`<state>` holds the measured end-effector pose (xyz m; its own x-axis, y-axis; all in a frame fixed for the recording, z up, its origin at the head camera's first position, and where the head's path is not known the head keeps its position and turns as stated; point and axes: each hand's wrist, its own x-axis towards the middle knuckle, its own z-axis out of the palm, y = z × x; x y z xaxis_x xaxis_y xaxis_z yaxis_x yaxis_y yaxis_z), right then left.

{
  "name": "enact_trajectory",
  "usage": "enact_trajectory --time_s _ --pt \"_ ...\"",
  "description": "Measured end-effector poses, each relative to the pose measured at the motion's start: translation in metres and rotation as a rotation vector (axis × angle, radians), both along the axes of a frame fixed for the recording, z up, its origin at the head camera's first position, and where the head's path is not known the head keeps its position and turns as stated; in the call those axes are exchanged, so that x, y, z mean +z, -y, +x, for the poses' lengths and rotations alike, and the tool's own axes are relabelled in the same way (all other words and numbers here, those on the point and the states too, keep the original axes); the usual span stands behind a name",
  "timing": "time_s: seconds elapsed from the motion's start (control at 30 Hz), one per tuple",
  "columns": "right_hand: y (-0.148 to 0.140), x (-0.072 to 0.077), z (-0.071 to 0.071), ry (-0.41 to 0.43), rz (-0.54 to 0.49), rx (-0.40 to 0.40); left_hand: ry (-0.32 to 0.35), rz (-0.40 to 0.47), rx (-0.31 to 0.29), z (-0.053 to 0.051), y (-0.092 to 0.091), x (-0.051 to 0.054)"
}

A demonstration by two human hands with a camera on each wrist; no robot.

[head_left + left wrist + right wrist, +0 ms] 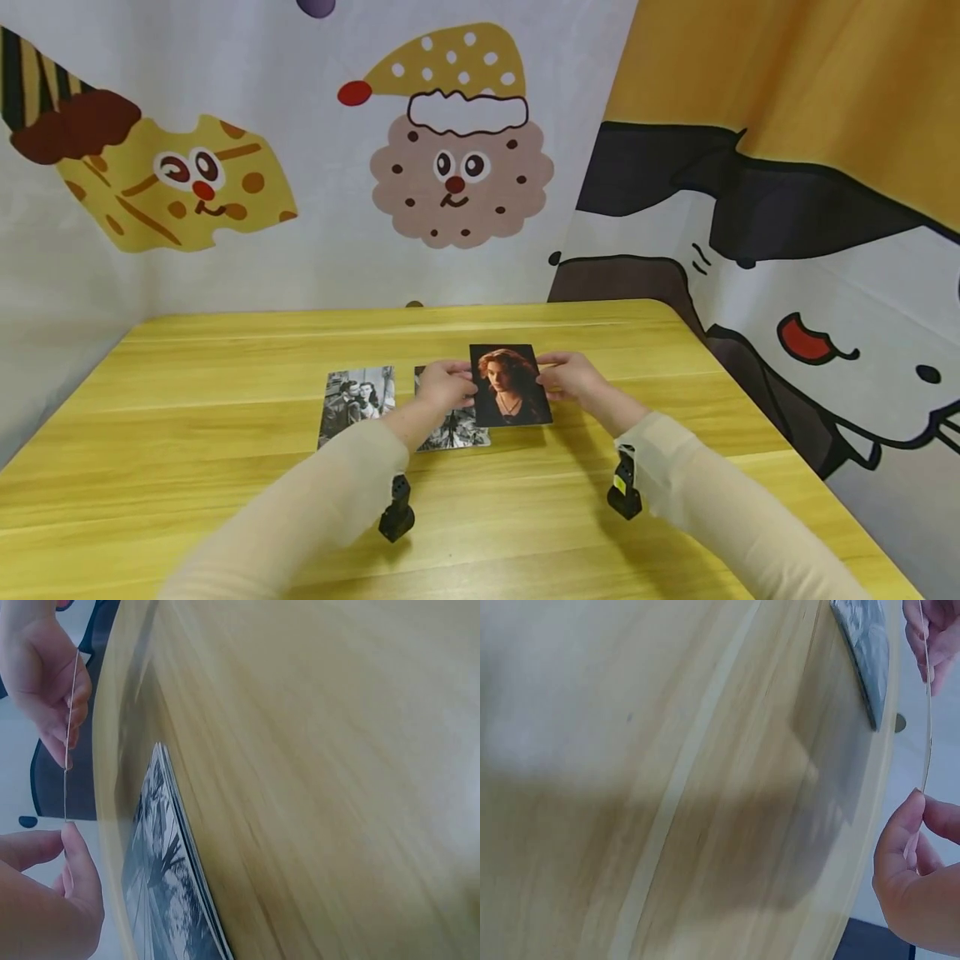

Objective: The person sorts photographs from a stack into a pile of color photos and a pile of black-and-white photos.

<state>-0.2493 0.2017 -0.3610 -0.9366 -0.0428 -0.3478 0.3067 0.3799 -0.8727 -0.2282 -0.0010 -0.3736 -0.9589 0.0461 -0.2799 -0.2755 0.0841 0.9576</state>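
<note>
A colour photo card [510,387] of a person with reddish hair on a dark ground is held up above the table. My left hand [444,387] pinches its left edge between thumb and fingers, and my right hand [573,377] pinches the right edge. From the side the card looks like a thin line, apart from the tabletop, in both wrist views. Below it lies a stack of black-and-white photo cards [169,877], partly hidden by the left hand in the head view. Left of that, another black-and-white photo card [360,396] shows two people.
All this is on a yellow wood-grain table [225,467] with rounded corners. Behind it hangs a curtain [330,275] with cartoon prints. A small black device is strapped at each wrist, below the cream sleeves [697,467].
</note>
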Motion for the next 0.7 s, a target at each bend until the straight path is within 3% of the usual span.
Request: enact_trajectory --time_s 0.23,0.43,0.7 --pt "-0.009 -0.006 -0.002 0.017 0.03 -0.008 -0.02 -0.006 -0.003 -0.001 -0.011 -0.006" --pt "-0.015 -0.009 -0.004 0.0 0.048 -0.006 -0.02 0.002 0.032 -0.002 -0.021 -0.007" --pt "-0.023 -0.009 -0.004 -0.026 0.109 0.014 -0.053 -0.052 0.033 0.001 -0.034 -0.012"
